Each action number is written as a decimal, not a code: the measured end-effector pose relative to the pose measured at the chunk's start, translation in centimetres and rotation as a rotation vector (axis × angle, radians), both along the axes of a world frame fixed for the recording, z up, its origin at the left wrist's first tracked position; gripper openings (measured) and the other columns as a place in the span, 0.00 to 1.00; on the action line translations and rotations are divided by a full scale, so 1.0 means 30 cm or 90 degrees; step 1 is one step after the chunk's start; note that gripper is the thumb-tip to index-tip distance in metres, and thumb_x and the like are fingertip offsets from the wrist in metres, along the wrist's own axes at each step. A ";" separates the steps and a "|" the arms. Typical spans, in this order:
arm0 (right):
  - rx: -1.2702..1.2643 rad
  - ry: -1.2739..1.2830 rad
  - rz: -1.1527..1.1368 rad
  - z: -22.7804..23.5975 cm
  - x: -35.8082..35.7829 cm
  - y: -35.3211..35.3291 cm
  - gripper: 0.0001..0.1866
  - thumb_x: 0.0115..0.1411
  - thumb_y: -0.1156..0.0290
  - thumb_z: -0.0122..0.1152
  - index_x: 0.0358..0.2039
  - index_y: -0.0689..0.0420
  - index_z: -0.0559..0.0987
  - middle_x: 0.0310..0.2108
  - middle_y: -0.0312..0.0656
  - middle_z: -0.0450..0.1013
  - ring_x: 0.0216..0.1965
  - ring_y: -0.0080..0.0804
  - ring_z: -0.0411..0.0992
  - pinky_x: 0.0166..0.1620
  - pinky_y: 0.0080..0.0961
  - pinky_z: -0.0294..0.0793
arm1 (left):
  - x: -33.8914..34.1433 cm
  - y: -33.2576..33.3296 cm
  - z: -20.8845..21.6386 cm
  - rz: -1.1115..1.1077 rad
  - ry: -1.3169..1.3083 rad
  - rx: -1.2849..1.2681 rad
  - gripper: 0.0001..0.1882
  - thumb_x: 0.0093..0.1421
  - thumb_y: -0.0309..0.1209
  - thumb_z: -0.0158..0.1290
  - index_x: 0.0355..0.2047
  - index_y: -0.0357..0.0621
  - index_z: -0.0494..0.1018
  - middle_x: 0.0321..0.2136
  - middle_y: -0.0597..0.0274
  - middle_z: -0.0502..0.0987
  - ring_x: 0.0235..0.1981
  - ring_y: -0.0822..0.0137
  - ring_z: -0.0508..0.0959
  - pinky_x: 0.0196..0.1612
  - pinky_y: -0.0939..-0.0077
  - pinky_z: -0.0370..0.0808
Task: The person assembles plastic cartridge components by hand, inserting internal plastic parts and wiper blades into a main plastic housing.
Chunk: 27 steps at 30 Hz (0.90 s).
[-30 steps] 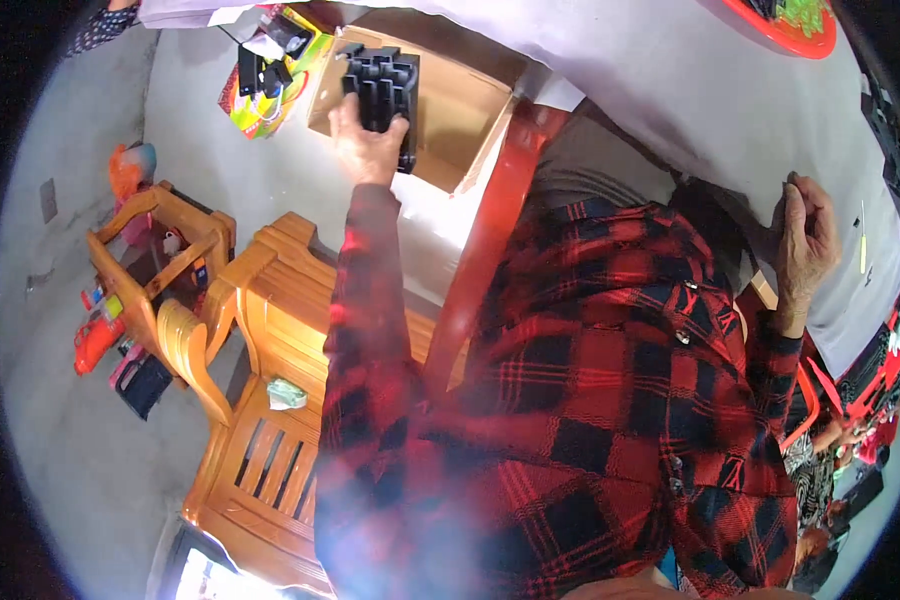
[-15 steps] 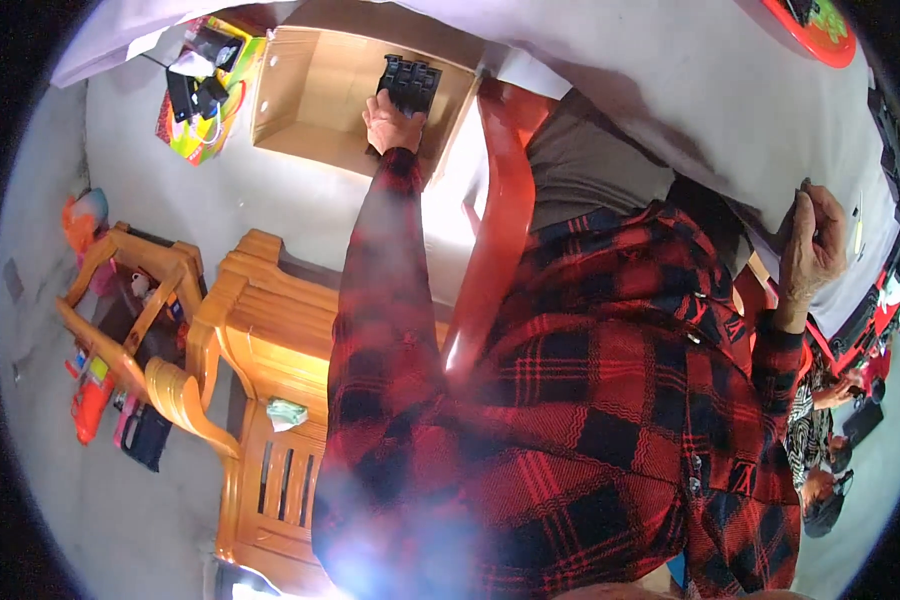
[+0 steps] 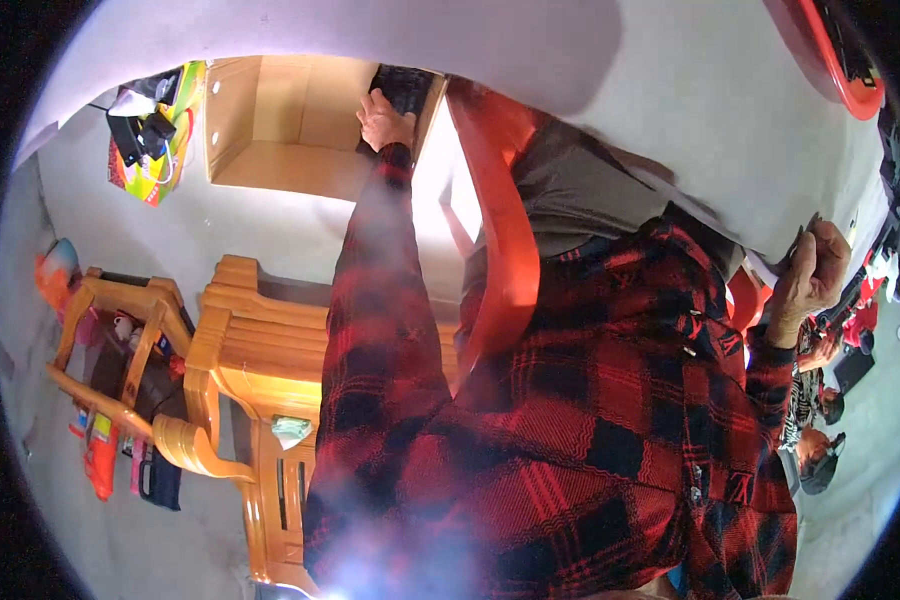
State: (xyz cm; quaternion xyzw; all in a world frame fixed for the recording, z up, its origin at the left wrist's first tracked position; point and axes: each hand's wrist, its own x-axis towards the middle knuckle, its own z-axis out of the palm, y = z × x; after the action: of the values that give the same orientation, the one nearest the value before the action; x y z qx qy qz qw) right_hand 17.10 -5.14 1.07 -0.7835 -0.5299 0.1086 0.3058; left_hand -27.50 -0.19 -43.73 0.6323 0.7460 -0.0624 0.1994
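Fingers and thumb of my left hand (image 3: 387, 126) clasp the near end of a black piece (image 3: 408, 88), which reaches beyond my grip inside the right end of an open cardboard box (image 3: 280, 168) and looks blocky, its surface detail blurred.

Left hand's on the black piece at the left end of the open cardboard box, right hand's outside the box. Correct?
Not quite: the head view shows the black piece at the right end of the open cardboard box, not the left. The left hand is on it and the right hand is outside the box.
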 end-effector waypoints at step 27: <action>0.008 0.029 0.053 -0.037 0.019 0.030 0.11 0.60 0.78 0.64 0.44 0.62 0.78 0.36 0.38 0.77 0.35 0.23 0.74 0.40 0.19 0.73 | -0.367 -0.207 -0.209 0.159 -0.164 -0.261 0.20 0.55 0.33 0.48 0.47 0.36 0.73 0.41 0.31 0.78 0.42 0.38 0.80 0.47 0.55 0.78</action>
State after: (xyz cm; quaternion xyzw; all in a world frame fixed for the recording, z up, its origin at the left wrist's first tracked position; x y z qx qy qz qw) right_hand 17.67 -4.24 -0.05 -0.7561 -0.5557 0.1356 0.3179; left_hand -38.52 -6.41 -49.99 0.4843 0.7587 -0.1064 0.4226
